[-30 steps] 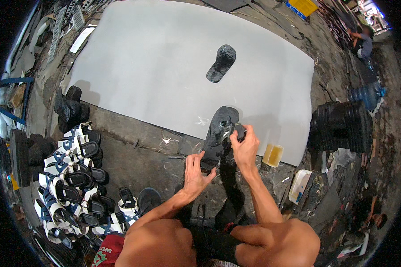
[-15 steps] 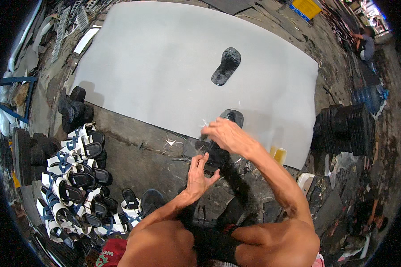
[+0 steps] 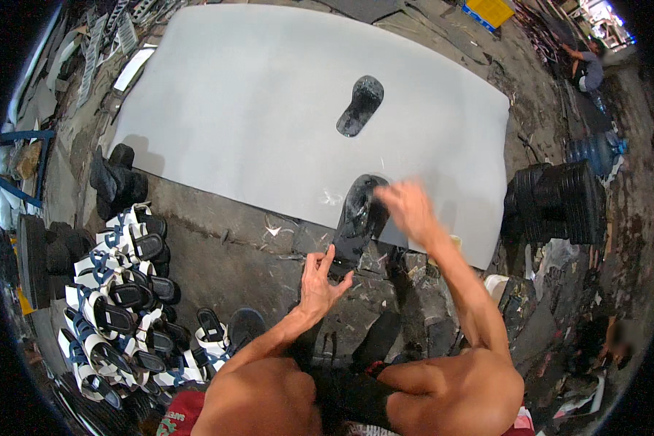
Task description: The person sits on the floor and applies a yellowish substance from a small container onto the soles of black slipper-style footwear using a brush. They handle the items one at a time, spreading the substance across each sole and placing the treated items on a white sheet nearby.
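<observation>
A glossy black shoe sole (image 3: 357, 211) lies with its toe end on the large pale sheet (image 3: 247, 109) and its heel end toward me. My left hand (image 3: 318, 287) is at the heel, forefinger along its left edge and thumb at its near end. Over the right side of the toe end, my right hand (image 3: 408, 211) is smeared by motion; whether it holds anything is hidden. Another wet-looking black sole (image 3: 361, 107) rests farther up the sheet. A yellowish container (image 3: 455, 240) shows only partly behind my right forearm.
White strapped sandals (image 3: 120, 301) are heaped at left, near black sole stacks (image 3: 120, 182). More black soles (image 3: 556, 203) are stacked at right, by a blue water bottle (image 3: 592, 156). A yellow-and-blue crate (image 3: 489, 12) and another person (image 3: 588, 67) are far right.
My right hand has moved right and away from the heel toward the toe end, uncovering much of the near sole. My left hand stays by the heel. The whole view has shifted slightly.
</observation>
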`<action>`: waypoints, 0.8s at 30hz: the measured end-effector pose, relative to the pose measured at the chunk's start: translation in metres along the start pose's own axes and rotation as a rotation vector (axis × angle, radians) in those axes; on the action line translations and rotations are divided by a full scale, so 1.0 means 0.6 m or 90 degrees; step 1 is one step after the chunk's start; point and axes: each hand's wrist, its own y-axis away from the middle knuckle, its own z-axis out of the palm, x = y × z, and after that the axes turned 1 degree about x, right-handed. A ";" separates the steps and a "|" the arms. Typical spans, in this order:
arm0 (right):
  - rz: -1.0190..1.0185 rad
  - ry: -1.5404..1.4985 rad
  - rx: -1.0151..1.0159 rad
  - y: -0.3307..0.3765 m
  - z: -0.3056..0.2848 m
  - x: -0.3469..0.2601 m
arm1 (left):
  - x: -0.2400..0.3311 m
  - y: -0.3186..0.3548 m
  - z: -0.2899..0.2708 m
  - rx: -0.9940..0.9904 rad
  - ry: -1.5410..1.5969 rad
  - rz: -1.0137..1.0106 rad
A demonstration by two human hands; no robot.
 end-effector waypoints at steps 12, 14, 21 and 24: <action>0.076 -0.105 0.033 -0.029 -0.006 -0.017 | 0.020 -0.059 -0.001 -0.032 0.016 -0.007; 0.081 -0.123 0.049 0.023 0.013 -0.082 | 0.024 -0.065 -0.024 -0.054 0.036 0.009; 0.191 -0.290 0.129 0.155 0.020 -0.239 | -0.048 -0.087 -0.065 -0.226 0.181 -0.058; 0.328 -0.317 0.177 0.063 -0.016 -0.177 | 0.025 -0.076 -0.067 -0.116 0.122 -0.063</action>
